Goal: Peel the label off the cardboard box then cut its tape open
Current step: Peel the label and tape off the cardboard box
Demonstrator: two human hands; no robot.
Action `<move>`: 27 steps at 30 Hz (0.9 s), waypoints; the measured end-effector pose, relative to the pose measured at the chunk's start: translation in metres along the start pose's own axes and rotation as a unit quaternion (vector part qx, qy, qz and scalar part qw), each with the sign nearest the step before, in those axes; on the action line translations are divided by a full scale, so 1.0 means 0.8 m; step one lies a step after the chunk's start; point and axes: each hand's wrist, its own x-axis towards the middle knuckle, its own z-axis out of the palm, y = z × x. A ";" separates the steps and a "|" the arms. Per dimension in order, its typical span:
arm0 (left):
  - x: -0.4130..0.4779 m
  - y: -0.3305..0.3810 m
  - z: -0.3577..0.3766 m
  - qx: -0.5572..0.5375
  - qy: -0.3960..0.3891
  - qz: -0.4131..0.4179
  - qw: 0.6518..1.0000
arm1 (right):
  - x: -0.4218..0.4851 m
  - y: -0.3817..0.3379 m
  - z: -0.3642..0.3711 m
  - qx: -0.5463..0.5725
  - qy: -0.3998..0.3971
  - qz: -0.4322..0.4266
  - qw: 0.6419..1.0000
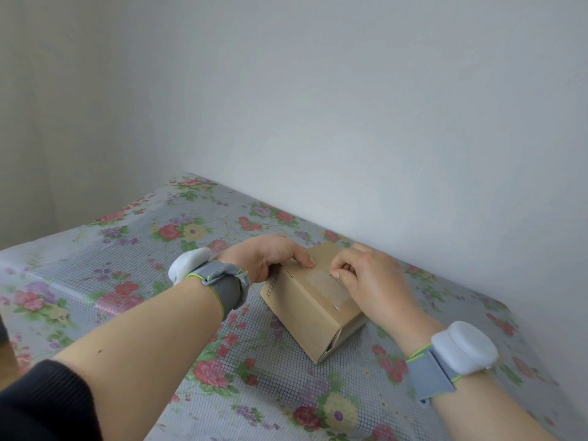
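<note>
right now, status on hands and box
Left hand grips cardboard box at far end. Right hand pinches at tape strip on top. Box flat on tablecloth, nothing in the way.

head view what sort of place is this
Probably a room at home: a flowered plastic tablecloth, bare white walls meeting in a corner, and a small cardboard box with tape lying on the cloth.

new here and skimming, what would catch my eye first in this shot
A small cardboard box sits on the bright floral tablecloth near the white wall. The left hand holds its far end while the right hand pinches at the clear tape along its top. Both wrists carry white pods on grey bands.
</note>
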 end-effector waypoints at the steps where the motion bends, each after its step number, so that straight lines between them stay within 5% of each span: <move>1: 0.001 0.000 0.000 0.002 0.001 0.000 1.000 | 0.000 -0.001 0.000 -0.006 0.004 -0.003 1.000; 8: 0.001 -0.001 0.000 0.011 -0.009 0.006 1.000 | 0.004 -0.015 0.003 -0.240 0.014 -0.103 0.965; 14: -0.002 0.001 0.002 0.014 -0.010 0.005 1.000 | 0.007 -0.014 0.007 -0.261 0.034 -0.135 0.955; 21: -0.005 0.001 0.000 0.016 -0.008 0.003 1.000 | 0.005 -0.003 0.014 -0.136 0.043 -0.062 0.988; 24: -0.007 0.002 -0.001 0.014 -0.011 0.001 1.000 | 0.008 0.021 0.013 0.013 0.105 0.053 0.993; 27: -0.004 0.002 -0.003 0.001 -0.007 0.009 1.000 | 0.001 0.061 0.007 0.125 0.185 0.202 0.954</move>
